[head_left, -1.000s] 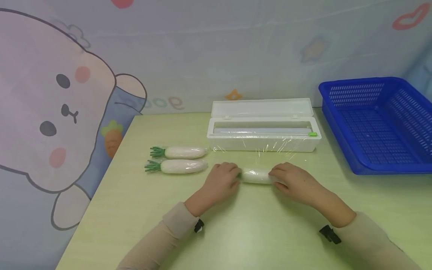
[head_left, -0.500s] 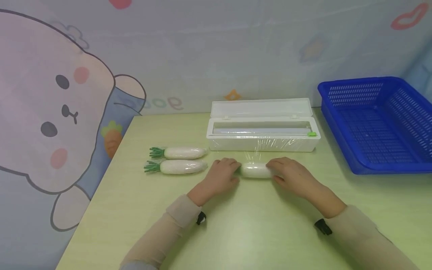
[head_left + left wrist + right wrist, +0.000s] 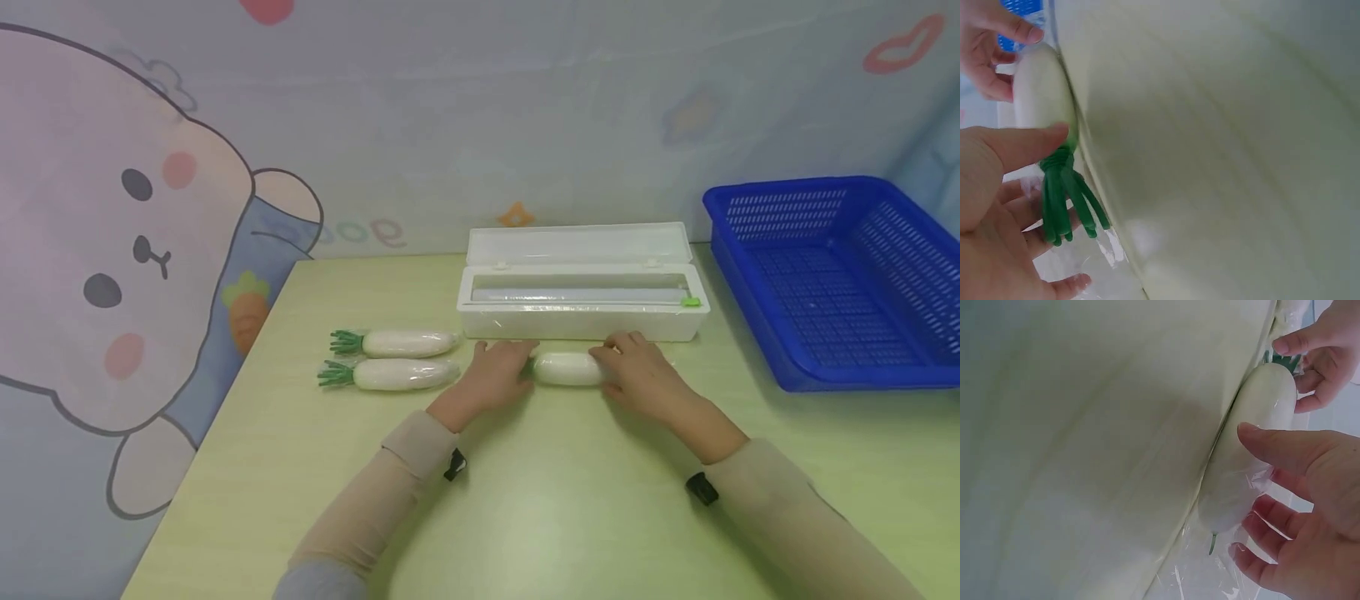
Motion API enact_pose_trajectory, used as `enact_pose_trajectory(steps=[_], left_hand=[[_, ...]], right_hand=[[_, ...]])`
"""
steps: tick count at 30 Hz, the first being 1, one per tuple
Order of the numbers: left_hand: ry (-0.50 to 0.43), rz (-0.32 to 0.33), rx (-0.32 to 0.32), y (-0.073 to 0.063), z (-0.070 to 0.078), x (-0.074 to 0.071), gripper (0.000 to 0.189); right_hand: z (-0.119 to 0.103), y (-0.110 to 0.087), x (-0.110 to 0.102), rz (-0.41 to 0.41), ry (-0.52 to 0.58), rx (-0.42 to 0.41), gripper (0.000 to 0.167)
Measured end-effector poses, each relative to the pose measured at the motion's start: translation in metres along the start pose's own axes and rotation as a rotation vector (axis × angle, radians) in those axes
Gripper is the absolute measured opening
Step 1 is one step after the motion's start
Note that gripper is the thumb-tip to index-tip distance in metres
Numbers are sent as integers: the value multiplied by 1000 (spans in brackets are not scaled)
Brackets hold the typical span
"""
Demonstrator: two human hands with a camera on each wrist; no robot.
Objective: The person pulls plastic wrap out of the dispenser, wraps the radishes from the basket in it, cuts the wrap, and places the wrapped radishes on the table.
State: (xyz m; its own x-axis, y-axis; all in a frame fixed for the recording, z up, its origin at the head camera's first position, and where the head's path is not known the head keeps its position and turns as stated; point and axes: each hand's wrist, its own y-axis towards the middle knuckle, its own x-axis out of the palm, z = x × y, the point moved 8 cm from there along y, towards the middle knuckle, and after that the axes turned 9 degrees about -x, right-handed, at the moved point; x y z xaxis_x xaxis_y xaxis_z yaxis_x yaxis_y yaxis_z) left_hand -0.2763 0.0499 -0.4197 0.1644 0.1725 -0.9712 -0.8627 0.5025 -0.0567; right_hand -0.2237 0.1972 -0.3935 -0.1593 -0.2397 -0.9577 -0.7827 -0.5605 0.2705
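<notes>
A white radish (image 3: pixel 566 369) lies crosswise on the table in front of the cling film box (image 3: pixel 581 325), with film about it. My left hand (image 3: pixel 495 373) holds the leafy end, its thumb over the body near the green leaves (image 3: pixel 1057 197) in the left wrist view. At the tapered end, my right hand (image 3: pixel 641 377) grips the radish between thumb and fingers. Loose clear film (image 3: pixel 1188 569) spreads under and past that tip in the right wrist view. The box's lid stands raised, and a film roll (image 3: pixel 577 295) shows inside.
Two film-wrapped radishes, a far one (image 3: pixel 408 342) and a near one (image 3: pixel 405 375), lie side by side at the left. A blue plastic basket (image 3: pixel 802 371) stands at the right. A green slider (image 3: pixel 691 302) sits on the box's right end.
Both hands have moved the radish forward across the table, closer to the box. The stretch of film between radish and box has become shorter.
</notes>
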Motion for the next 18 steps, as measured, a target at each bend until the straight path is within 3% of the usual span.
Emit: enact_pose_trajectory(steps=[4, 7, 13, 18], left_hand=[[5, 35, -18, 6, 0, -1, 37], [60, 50, -17, 8, 2, 0, 25], [191, 101, -10, 11, 5, -3, 23], [213, 110, -1, 12, 8, -4, 20]], right_hand=[[7, 3, 2, -9, -20, 30, 45], [11, 4, 3, -22, -20, 42, 43], [15, 6, 0, -9, -4, 36, 33], [16, 9, -1, -10, 8, 23, 32]])
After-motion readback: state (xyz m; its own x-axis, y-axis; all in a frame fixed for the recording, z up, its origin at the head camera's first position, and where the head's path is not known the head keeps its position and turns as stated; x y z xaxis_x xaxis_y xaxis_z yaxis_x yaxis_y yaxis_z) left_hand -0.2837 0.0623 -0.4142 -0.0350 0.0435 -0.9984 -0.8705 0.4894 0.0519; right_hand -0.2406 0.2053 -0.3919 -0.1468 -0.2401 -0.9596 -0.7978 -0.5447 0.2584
